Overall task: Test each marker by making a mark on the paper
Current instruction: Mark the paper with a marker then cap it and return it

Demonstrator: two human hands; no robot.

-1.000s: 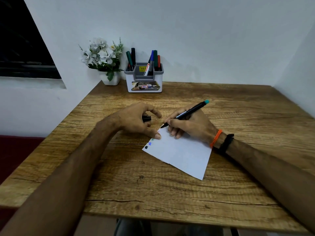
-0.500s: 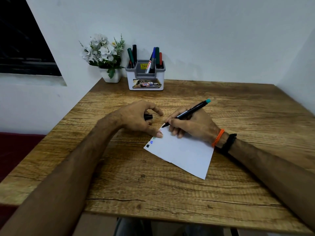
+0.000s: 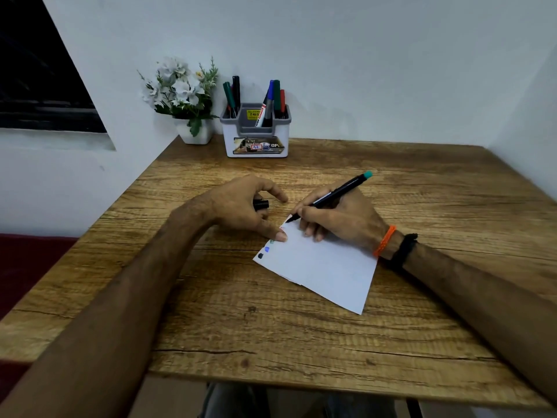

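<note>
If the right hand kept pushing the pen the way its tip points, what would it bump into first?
Probably the left hand. The marker in the right hand points left across the paper's top corner, and the left thumb lies just beyond, though depth is hard to judge.

The right hand (image 3: pixel 340 218) grips a black marker (image 3: pixel 330 196), tip at the far corner of the paper (image 3: pixel 319 263). The left hand (image 3: pixel 241 206) holds the cap (image 3: pixel 261 204), thumb pinning the paper's edge

Both forearms are bare; the right wrist wears an orange band (image 3: pixel 384 240) and a black band (image 3: pixel 405 250).
</note>
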